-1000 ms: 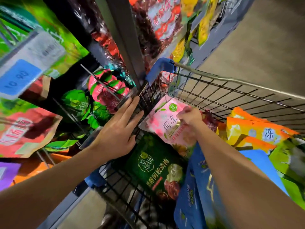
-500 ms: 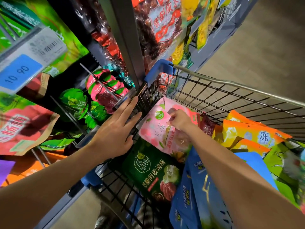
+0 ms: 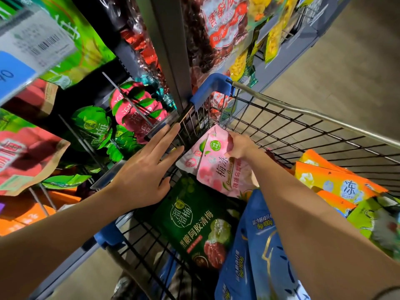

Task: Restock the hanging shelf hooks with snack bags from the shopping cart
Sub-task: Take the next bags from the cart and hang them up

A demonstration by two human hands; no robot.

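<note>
Since a second ago our right hand point(image 3: 237, 146) slid left and now pinches the top edge of the pink bag point(image 3: 216, 172), mid-frame in the shopping cart point(image 3: 313, 113). The bag's long axis is roughly vertical. Our left hand point(image 3: 140, 169) lies flat on the rim, nearer the hooks point(image 3: 127, 99) at left.

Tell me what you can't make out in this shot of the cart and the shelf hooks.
Head view only:
- Price tag: motion-blurred, cut by the left edge; price unreadable.
- Right hand: fingertips hidden behind the hand itself where it grips the pink bag.
- Blue bag: covered by the right forearm, cut by the bottom edge.
- Second pink bag: mostly behind the first.
</note>
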